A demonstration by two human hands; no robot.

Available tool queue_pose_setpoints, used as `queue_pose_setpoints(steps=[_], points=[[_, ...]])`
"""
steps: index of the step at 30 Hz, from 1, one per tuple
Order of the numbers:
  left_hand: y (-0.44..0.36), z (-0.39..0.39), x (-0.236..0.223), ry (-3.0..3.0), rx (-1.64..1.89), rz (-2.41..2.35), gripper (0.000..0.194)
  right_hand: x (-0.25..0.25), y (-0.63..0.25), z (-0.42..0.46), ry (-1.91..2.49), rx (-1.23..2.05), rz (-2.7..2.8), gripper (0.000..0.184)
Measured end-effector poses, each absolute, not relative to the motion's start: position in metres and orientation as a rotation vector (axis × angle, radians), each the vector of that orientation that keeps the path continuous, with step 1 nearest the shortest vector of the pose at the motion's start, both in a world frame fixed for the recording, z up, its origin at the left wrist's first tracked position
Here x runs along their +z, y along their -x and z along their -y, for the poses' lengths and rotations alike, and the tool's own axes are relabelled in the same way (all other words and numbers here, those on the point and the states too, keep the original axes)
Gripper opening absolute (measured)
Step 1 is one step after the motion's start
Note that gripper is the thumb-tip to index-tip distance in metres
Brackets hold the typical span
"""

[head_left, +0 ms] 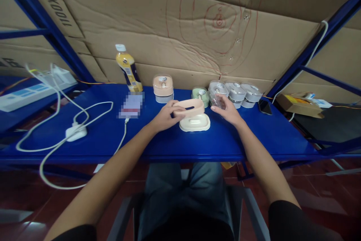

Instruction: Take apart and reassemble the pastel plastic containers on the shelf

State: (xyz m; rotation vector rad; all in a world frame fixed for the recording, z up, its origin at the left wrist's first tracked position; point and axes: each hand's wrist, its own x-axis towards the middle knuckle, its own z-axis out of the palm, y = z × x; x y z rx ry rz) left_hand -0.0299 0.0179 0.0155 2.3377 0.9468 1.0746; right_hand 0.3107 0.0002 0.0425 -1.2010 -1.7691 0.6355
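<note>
My left hand [166, 115] grips a peach-coloured plastic frame [189, 107] by its left end, holding it tilted just above a cream box lid [195, 123] that lies flat on the blue shelf [158, 139]. My right hand [225, 110] is closed round a clear plastic container [216, 100], lifted slightly beside the frame. Both forearms reach forward over the shelf's front edge.
Behind the hands stand a peach-lidded box [163, 87], a green-lidded box [200, 95] and several grey-lidded boxes [242, 93]. A yellow bottle [128, 68], a blurred card [131, 105], white cables with an adapter [76, 132], a power strip [31, 90] and a phone [265, 107] lie around.
</note>
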Motion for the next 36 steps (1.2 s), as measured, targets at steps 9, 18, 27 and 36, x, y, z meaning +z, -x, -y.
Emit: queue_pose_setpoints(steps=[9, 18, 27, 36], points=[[0.036, -0.021, 0.017, -2.334, 1.031, -0.958, 0.037, 0.046, -0.312, 0.004, 1.292, 0.612, 1.908, 0.093], [0.007, 0.006, 0.020, -2.240, 0.903, -0.887, 0.096, 0.049, -0.274, 0.019, 0.943, 0.368, 2.283, 0.098], [0.004, 0.005, 0.014, -2.264, 0.802, -0.950, 0.120, 0.048, -0.258, 0.011, 1.006, 0.356, 2.422, 0.103], [0.010, 0.017, 0.019, -2.472, 0.744, -1.065, 0.105, 0.038, -0.252, 0.016, 1.040, 0.209, 2.376, 0.108]])
